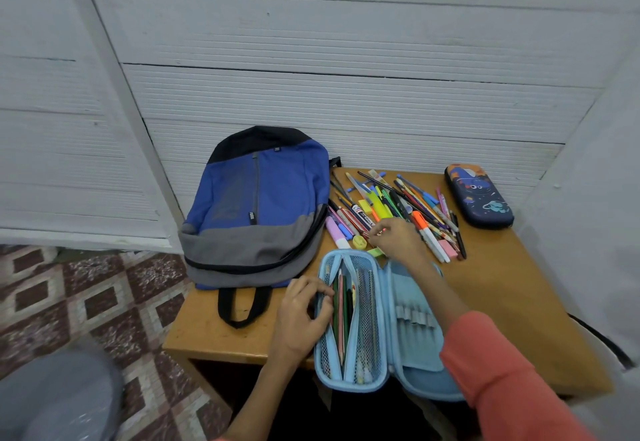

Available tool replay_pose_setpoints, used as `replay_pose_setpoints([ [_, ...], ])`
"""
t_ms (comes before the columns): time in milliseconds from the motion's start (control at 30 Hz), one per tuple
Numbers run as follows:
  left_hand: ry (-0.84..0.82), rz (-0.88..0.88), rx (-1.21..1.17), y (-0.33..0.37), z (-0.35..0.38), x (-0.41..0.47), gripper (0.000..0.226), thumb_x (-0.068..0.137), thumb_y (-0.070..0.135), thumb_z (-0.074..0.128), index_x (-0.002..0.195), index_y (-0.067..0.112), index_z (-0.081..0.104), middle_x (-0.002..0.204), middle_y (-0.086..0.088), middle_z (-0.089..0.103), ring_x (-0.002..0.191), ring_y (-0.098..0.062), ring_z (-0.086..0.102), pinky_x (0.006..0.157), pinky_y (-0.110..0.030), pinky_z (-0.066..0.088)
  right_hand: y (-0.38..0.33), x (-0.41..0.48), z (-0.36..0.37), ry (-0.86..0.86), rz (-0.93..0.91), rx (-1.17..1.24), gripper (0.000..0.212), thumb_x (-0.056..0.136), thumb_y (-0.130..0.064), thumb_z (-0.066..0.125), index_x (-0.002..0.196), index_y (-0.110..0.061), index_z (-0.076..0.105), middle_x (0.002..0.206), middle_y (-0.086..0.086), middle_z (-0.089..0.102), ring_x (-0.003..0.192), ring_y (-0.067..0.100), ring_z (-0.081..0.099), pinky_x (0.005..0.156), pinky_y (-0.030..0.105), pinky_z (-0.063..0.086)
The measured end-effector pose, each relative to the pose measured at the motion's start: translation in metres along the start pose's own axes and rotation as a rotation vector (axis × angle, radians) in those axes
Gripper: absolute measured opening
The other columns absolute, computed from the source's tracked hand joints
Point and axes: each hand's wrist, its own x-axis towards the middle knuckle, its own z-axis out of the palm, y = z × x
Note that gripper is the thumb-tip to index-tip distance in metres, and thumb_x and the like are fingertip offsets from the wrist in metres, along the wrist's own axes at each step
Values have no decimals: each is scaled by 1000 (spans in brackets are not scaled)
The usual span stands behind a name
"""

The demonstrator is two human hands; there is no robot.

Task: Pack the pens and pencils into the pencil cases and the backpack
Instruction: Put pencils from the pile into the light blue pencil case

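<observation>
A small wooden table (502,302) stands by a white ridged wall. The left hand (301,316) pinches the edge of the soft blue pencil case (365,302), likely to keep its netted pocket open. The right hand (398,238) pinches a thin pen (360,227) in the messy pile (408,198) beside the cloth backpack (270,198).

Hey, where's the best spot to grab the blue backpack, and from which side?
Take the black handle loop at the near end of the backpack, coming from the front edge of the table. The bag lies flat with that loop spread free toward you, close to the left hand, probably easier to hook than the wide, limp body.
</observation>
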Motion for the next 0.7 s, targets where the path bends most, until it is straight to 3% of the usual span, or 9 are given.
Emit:
replay_pose_setpoints([
  [133, -2, 1, 6, 1, -1, 0, 17, 83, 29, 53, 88, 20, 67, 94, 14, 57, 96, -8, 54, 81, -25, 47, 29, 19, -15, 212, 131, -20, 19, 91, -10, 56, 92, -22, 71, 94, 0, 70, 80, 21, 61, 56, 24, 38],
  [333, -1, -8, -3, -1, 1, 1, 15, 82, 28, 53, 87, 20, 66, 94, 14, 57, 95, -9, 54, 80, -27, 48, 74, 34, -34, 424, 254, -13, 24, 89, -1, 56, 103, -12, 72, 115, 15, 67, 102, 32, 62, 72, 32, 48],
  [500, 4, -11, -20, -2, 2, 2, 15, 82, 27, 54, 86, 19, 66, 93, 14, 57, 94, -9, 54, 77, -30, 50, 84, 42, -39, 395, 155, -72, 21, 90, -4, 59, 102, -13, 73, 117, 18, 65, 102, 34, 62, 69, 30, 48],
  [700, 11, -7, -17, -2, 2, 4, 13, 82, 25, 55, 84, 18, 65, 91, 12, 58, 92, -9, 54, 77, -31, 50, 62, 49, -19, 313, 70, -253, 32, 89, 1, 57, 105, -20, 75, 115, 12, 67, 103, 33, 62, 70, 32, 45],
])
